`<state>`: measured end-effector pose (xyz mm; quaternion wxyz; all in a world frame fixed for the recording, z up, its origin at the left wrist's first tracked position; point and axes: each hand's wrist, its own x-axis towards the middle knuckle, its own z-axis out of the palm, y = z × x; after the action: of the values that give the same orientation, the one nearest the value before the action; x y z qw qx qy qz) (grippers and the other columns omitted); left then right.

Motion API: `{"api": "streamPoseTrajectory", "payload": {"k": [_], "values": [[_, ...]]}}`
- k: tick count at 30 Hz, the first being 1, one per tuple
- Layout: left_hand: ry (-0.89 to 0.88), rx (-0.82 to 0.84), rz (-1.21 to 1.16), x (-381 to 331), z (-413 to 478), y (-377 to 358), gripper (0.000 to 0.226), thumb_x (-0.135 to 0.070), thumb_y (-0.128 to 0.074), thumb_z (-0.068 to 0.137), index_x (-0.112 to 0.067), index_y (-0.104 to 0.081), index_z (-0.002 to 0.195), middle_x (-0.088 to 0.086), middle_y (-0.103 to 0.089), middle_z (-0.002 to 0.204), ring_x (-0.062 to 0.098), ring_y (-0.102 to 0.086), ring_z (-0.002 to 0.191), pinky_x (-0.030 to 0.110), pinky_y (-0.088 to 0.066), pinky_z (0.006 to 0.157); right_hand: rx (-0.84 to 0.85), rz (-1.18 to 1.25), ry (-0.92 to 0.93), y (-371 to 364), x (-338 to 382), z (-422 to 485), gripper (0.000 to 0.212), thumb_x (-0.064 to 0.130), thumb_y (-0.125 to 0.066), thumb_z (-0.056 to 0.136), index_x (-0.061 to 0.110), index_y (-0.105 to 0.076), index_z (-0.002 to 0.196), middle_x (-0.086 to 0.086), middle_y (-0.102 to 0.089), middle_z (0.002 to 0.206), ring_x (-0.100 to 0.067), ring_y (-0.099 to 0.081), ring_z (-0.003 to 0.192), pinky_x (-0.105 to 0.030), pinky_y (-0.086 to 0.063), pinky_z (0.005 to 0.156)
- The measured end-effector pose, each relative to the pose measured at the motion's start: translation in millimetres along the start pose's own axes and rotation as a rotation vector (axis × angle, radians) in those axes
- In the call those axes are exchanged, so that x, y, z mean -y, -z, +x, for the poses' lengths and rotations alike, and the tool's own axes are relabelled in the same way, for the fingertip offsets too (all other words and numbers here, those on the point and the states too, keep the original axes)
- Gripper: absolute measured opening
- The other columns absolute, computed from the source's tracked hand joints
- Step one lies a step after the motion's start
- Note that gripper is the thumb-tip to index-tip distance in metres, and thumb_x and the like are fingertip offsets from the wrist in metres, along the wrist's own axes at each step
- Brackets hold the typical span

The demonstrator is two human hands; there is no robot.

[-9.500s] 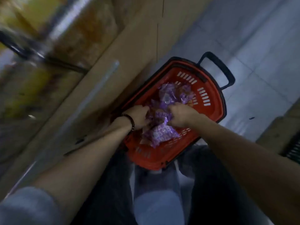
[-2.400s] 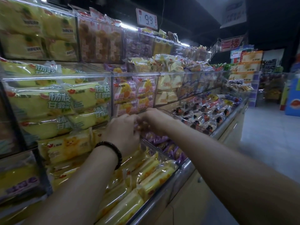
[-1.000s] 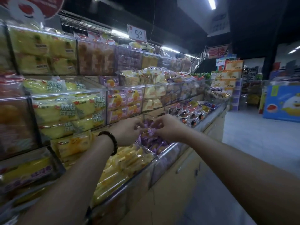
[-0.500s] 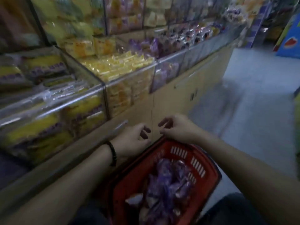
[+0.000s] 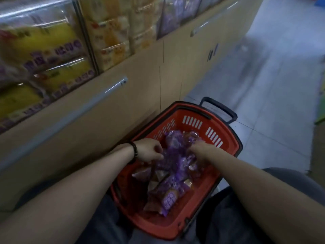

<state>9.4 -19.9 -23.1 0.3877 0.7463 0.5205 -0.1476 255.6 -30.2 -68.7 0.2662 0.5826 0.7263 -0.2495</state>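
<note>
A red shopping basket (image 5: 226,147) with a black handle (image 5: 219,108) stands on the floor in front of my legs. It holds several purple snack packets (image 5: 168,194). Both my hands are down inside it. My left hand (image 5: 149,150), with a dark bracelet at the wrist, curls its fingers on a bunch of purple packets (image 5: 174,155) from the left. My right hand (image 5: 198,150) grips the same bunch from the right, its fingertips hidden among the wrappers.
A beige shelf base (image 5: 123,103) with metal rails runs along the left. Above it are clear bins of yellow snack packs (image 5: 52,55) and a bin of purple packets (image 5: 177,13). Grey tiled aisle floor (image 5: 272,85) lies to the right.
My view has swung from the shelf bins down to the basket. Both hands have come away from the purple-packet bin and dropped into the basket, onto the packets.
</note>
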Motion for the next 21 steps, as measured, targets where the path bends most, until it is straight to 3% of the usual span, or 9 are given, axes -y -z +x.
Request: {"api": "streamPoseTrajectory", "payload": {"k": [3,5,7,9,12,14,16,19,21], "values": [[-0.039,0.002,0.068,-0.9,11.3,-5.0,0.035,-0.036,-0.068,0.099,-0.016,-0.066,0.128,0.005,-0.073,0.123,0.023,-0.069,0.11,0.02,-0.044,0.073,-0.029,-0.089,-0.029,-10.3,-2.5,5.1,0.051,0.032,-0.075,0.092,0.038,-0.059,0.14,-0.013,-0.04,0.151,-0.037,-0.035,0.145,-0.048,-0.042,0.114],[-0.039,0.009,0.057,-4.1,17.3,-5.6,0.037,-0.037,-0.069,0.098,-0.016,-0.066,0.129,0.004,-0.073,0.123,0.021,-0.068,0.108,0.02,-0.044,0.077,-0.077,-0.139,-0.027,-4.6,-2.2,5.6,0.048,0.033,-0.072,0.093,0.039,-0.061,0.139,-0.013,-0.039,0.151,-0.037,-0.033,0.144,-0.049,-0.038,0.113],[-0.02,0.005,0.003,-6.1,22.9,-3.1,0.041,-0.037,-0.071,0.097,-0.016,-0.065,0.131,0.004,-0.072,0.124,0.017,-0.067,0.099,0.021,-0.046,0.07,-0.113,-0.12,0.016,7.4,0.2,3.0,0.045,0.033,-0.073,0.093,0.037,-0.062,0.136,-0.01,-0.046,0.145,-0.036,-0.039,0.139,-0.048,-0.037,0.11],[-0.012,0.002,-0.07,-7.7,25.5,-0.8,0.054,-0.043,-0.077,0.091,-0.017,-0.059,0.135,0.002,-0.067,0.128,0.015,-0.064,0.103,0.02,-0.048,0.064,-0.14,-0.005,0.099,21.0,0.4,0.1,0.03,0.033,-0.077,0.091,0.029,-0.065,0.119,-0.003,-0.061,0.126,-0.032,-0.056,0.124,-0.039,-0.045,0.094],[-0.034,-0.068,-0.144,-13.2,27.8,-1.7,0.066,-0.054,-0.085,0.079,-0.023,-0.055,0.129,-0.006,-0.062,0.118,0.009,-0.062,0.101,0.024,-0.048,0.076,-0.148,0.289,0.274,39.6,2.9,-11.5,0.025,0.039,-0.082,0.088,0.034,-0.057,0.088,0.012,-0.059,0.089,-0.015,-0.059,0.086,-0.029,-0.04,0.067],[-0.081,-0.13,-0.232,-16.8,30.4,-5.7,0.046,-0.043,-0.09,0.078,-0.027,-0.059,0.107,-0.012,-0.064,0.096,-0.001,-0.061,0.082,0.018,-0.045,0.07,-0.159,0.448,0.366,47.9,7.3,-19.7,0.021,0.043,-0.081,0.087,0.033,-0.065,0.094,0.011,-0.064,0.086,-0.008,-0.06,0.077,-0.029,-0.045,0.066],[-0.11,-0.169,-0.267,-15.4,32.4,-7.0,0.035,-0.028,-0.091,0.078,-0.027,-0.062,0.096,-0.014,-0.067,0.084,0.003,-0.064,0.077,0.018,-0.046,0.067,-0.149,0.588,0.38,50.3,5.1,-19.7,0.022,0.043,-0.08,0.09,0.028,-0.074,0.104,0.006,-0.074,0.089,-0.015,-0.068,0.075,-0.036,-0.056,0.068],[-0.083,-0.211,-0.258,-4.3,33.8,-8.0,0.045,-0.031,-0.094,0.072,-0.031,-0.064,0.105,-0.01,-0.071,0.093,0.011,-0.066,0.086,0.026,-0.052,0.075,0.016,0.871,0.198,53.6,-16.5,-5.9,0.025,0.032,-0.072,0.098,0.015,-0.076,0.116,-0.011,-0.073,0.097,-0.024,-0.066,0.075,-0.045,-0.059,0.073],[-0.04,-0.259,-0.234,2.7,32.3,-7.0,0.042,-0.035,-0.095,0.07,-0.034,-0.063,0.098,-0.013,-0.07,0.089,0.007,-0.064,0.08,0.022,-0.046,0.069,-0.005,0.781,0.05,49.7,-38.4,10.0,0.034,0.021,-0.074,0.097,0.015,-0.068,0.13,-0.014,-0.071,0.112,-0.025,-0.071,0.085,-0.048,-0.063,0.083]]}}
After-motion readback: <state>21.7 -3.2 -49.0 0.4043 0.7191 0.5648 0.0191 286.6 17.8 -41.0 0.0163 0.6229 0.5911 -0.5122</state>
